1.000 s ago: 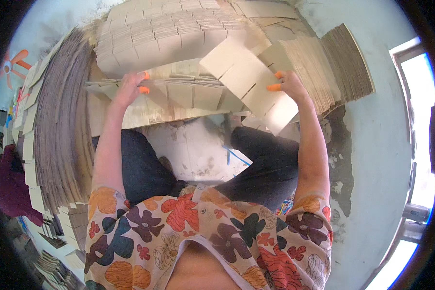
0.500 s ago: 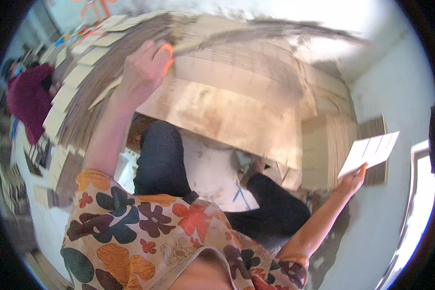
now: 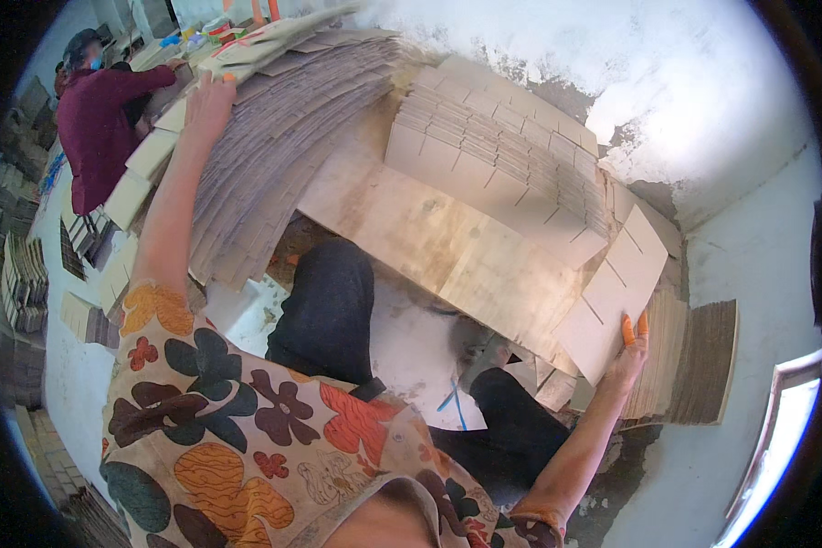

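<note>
My right hand [image 3: 628, 354], with orange covers on its fingertips, grips the lower edge of a pale slotted cardboard strip [image 3: 615, 297]. The strip slants over the right end of the wooden board [image 3: 447, 251], beside a row of stacked slotted cardboard strips [image 3: 493, 169]. My left arm reaches far forward on the left. There my left hand [image 3: 208, 111] lies at the upper edge of a long fanned stack of brown cardboard sheets [image 3: 283, 137], fingers stretched out and slightly apart. An orange cover shows on one of its fingertips.
Beyond the fanned stack at the far left, a person in a maroon top [image 3: 105, 128] works at the same long pile. More cardboard bundles [image 3: 703, 361] stand by the right wall. My legs [image 3: 324, 301] are under and before the board.
My left hand has moved left and forward to the fanned stack's edge. My right hand has brought the strip from over the wall-side bundles to the board's right end. The view has shifted.
</note>
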A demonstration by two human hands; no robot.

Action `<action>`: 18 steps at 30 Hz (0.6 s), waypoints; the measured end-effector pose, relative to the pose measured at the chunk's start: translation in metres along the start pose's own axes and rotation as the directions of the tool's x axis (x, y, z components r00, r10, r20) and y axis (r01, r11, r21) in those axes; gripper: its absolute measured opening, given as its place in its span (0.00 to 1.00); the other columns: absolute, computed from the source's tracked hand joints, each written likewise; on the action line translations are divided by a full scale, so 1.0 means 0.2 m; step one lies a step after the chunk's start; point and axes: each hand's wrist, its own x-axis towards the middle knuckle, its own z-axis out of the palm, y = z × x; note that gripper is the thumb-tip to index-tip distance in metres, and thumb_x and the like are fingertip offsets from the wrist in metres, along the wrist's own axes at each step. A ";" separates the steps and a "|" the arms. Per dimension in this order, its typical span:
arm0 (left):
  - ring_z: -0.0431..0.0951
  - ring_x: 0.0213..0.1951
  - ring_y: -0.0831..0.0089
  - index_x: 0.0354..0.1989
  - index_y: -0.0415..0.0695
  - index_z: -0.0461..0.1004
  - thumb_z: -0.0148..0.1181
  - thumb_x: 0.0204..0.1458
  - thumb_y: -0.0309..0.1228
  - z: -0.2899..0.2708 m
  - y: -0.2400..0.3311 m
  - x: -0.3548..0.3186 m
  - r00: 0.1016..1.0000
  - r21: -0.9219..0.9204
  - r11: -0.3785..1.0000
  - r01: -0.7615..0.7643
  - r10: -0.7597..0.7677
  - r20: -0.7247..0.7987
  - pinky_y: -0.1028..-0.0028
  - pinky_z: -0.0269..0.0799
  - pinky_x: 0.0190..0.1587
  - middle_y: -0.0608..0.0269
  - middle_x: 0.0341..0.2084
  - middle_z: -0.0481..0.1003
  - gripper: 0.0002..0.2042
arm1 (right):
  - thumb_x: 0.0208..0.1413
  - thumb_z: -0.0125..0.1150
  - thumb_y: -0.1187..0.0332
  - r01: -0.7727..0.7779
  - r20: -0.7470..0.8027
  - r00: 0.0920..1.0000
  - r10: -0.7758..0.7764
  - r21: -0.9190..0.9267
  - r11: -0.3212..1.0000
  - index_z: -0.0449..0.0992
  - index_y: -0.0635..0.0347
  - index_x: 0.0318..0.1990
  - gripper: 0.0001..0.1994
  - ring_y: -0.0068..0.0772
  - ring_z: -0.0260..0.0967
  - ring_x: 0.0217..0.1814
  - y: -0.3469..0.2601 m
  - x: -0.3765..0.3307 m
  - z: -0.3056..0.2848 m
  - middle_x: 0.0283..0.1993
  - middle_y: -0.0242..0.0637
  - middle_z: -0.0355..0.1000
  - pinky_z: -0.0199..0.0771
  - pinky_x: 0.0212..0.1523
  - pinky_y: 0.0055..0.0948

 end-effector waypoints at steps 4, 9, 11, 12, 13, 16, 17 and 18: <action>0.71 0.50 0.60 0.38 0.43 0.75 0.57 0.51 0.35 -0.06 0.06 -0.04 0.998 -0.025 0.999 -0.037 0.039 0.059 0.53 0.69 0.44 0.59 0.40 0.76 0.10 | 0.58 0.46 0.76 0.046 0.050 0.998 -0.044 -0.046 0.998 0.58 0.65 0.64 0.24 0.33 0.69 0.50 0.03 -0.01 0.00 0.52 0.47 0.70 0.74 0.49 0.30; 0.74 0.43 0.62 0.38 0.43 0.77 0.62 0.48 0.37 -0.27 0.51 -0.05 0.942 -0.465 0.862 -0.202 0.041 -0.333 0.62 0.70 0.44 0.57 0.35 0.77 0.13 | 0.60 0.40 0.72 0.297 0.165 0.951 -0.263 -0.244 0.923 0.55 0.69 0.65 0.24 0.34 0.68 0.48 -0.02 -0.03 0.08 0.52 0.47 0.69 0.73 0.48 0.30; 0.75 0.41 0.62 0.38 0.42 0.77 0.63 0.46 0.37 -0.34 0.78 -0.04 0.925 -0.660 0.677 -0.326 0.082 -0.372 0.65 0.71 0.43 0.56 0.33 0.77 0.14 | 0.59 0.44 0.74 0.359 0.094 0.933 -0.348 -0.181 0.915 0.54 0.70 0.65 0.25 0.33 0.68 0.47 -0.06 -0.05 0.14 0.51 0.45 0.69 0.72 0.46 0.28; 0.75 0.41 0.61 0.37 0.42 0.77 0.64 0.46 0.37 -0.37 0.89 -0.04 0.923 -0.707 0.603 -0.370 0.149 -0.356 0.65 0.71 0.44 0.57 0.33 0.77 0.14 | 0.59 0.45 0.74 0.356 0.039 0.933 -0.357 -0.239 0.903 0.54 0.70 0.65 0.25 0.33 0.68 0.46 -0.10 -0.05 0.23 0.51 0.44 0.69 0.72 0.46 0.28; 0.74 0.41 0.60 0.37 0.41 0.76 0.64 0.46 0.37 -0.36 1.03 -0.05 0.914 -0.756 0.514 -0.405 0.208 -0.348 0.65 0.71 0.44 0.57 0.33 0.77 0.14 | 0.56 0.51 0.75 0.413 -0.027 0.902 -0.432 -0.241 0.878 0.57 0.70 0.63 0.25 0.30 0.69 0.44 -0.13 -0.06 0.29 0.49 0.42 0.70 0.72 0.43 0.25; 0.73 0.43 0.59 0.38 0.40 0.75 0.64 0.46 0.37 -0.32 1.48 -0.07 0.861 -0.814 0.321 -0.485 0.337 -0.380 0.64 0.71 0.45 0.58 0.35 0.76 0.15 | 0.51 0.62 0.78 0.509 -0.117 0.795 -0.596 -0.407 0.758 0.65 0.69 0.58 0.25 0.23 0.70 0.38 -0.13 -0.04 0.35 0.45 0.38 0.73 0.72 0.37 0.21; 0.73 0.44 0.59 0.39 0.40 0.74 0.64 0.46 0.37 -0.31 1.64 -0.08 0.837 -0.824 0.253 -0.508 0.369 -0.403 0.64 0.70 0.45 0.58 0.36 0.76 0.15 | 0.51 0.62 0.78 0.478 -0.084 0.774 -0.628 -0.574 0.666 0.66 0.68 0.57 0.24 0.22 0.70 0.36 -0.14 -0.04 0.33 0.43 0.37 0.74 0.72 0.36 0.21; 0.71 0.46 0.58 0.40 0.40 0.73 0.64 0.46 0.37 -0.33 1.80 -0.08 0.826 -0.829 0.208 -0.519 0.371 -0.424 0.64 0.70 0.47 0.59 0.39 0.75 0.16 | 0.51 0.63 0.77 0.431 -0.043 0.758 -0.651 -0.717 0.549 0.68 0.67 0.56 0.23 0.22 0.70 0.35 -0.14 -0.02 0.31 0.42 0.36 0.74 0.72 0.35 0.21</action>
